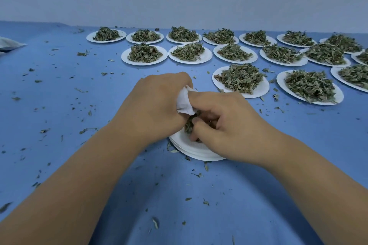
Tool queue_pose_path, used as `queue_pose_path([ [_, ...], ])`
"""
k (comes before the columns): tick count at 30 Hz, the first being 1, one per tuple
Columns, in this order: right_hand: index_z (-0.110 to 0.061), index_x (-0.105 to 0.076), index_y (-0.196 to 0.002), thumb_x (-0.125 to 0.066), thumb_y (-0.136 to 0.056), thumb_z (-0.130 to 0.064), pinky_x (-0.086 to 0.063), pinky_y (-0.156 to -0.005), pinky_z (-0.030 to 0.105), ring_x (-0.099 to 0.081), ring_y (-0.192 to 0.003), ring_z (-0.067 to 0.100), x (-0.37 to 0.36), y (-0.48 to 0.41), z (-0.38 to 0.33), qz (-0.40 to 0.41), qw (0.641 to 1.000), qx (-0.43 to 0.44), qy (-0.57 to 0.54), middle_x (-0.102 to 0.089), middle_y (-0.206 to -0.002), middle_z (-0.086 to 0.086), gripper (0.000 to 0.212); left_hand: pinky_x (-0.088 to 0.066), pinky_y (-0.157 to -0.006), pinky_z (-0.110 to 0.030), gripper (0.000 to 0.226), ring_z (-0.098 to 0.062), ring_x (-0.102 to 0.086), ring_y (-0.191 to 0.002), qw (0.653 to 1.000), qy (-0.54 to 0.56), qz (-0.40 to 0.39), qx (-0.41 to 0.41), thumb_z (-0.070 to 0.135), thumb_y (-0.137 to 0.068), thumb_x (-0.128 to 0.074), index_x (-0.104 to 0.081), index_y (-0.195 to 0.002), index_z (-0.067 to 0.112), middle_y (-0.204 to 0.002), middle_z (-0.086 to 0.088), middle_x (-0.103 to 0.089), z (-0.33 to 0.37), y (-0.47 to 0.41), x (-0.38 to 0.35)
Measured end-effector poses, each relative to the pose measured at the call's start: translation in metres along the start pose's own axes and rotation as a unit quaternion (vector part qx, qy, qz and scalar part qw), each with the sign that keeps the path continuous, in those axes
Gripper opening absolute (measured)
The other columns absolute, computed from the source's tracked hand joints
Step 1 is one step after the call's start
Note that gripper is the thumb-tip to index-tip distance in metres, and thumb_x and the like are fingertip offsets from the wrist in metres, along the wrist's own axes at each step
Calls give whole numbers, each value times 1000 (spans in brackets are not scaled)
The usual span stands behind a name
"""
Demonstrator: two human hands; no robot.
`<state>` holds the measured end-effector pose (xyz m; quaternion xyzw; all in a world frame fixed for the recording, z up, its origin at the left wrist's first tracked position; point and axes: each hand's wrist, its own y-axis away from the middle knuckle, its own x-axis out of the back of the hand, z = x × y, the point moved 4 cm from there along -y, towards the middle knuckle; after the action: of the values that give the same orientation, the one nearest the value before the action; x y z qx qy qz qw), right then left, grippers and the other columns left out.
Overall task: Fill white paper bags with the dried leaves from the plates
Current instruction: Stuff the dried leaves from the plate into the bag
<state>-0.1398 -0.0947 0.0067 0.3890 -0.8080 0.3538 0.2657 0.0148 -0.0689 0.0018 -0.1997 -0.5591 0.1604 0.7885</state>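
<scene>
White paper bag [184, 101], crumpled, is gripped in the left hand [159, 103], fingers curled round its mouth. Touching it, the right hand [225, 123] is narrowly curled, pinching dried leaves [190, 123] and pressing them toward the opening. Beneath both hands sits a stack of emptied plates [191, 149] on blue cloth [79, 105] littered with crumbs. Beyond, over a dozen heaped plates [258, 91] wait in rows; most of the filling seems left to do.

White plates [256, 93], blue cloth [59, 89]
</scene>
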Motion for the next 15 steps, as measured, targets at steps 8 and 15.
queue_pose_path([
  [8,-39,-74,-92,-59,-82,-10,-40,-42,31,-53,-44,30,27,0,21,214,969,-81,-97,-75,-83,-2,34,-50,-57,-24,40,0,-59,-72,995,88,37,43,32,-72,-70,-52,-104,48,-82,24,-65,-16,6,8],
  [15,-25,-69,-108,-73,-87,-17,-60,-86,41,-72,-95,11,16,-8,24,141,972,-104,-159,-75,-109,-12,23,-41,-52,-23,41,-2,-57,-69,995,98,5,5,33,-69,-64,-49,-106,42,-74,18,-60,0,8,4],
])
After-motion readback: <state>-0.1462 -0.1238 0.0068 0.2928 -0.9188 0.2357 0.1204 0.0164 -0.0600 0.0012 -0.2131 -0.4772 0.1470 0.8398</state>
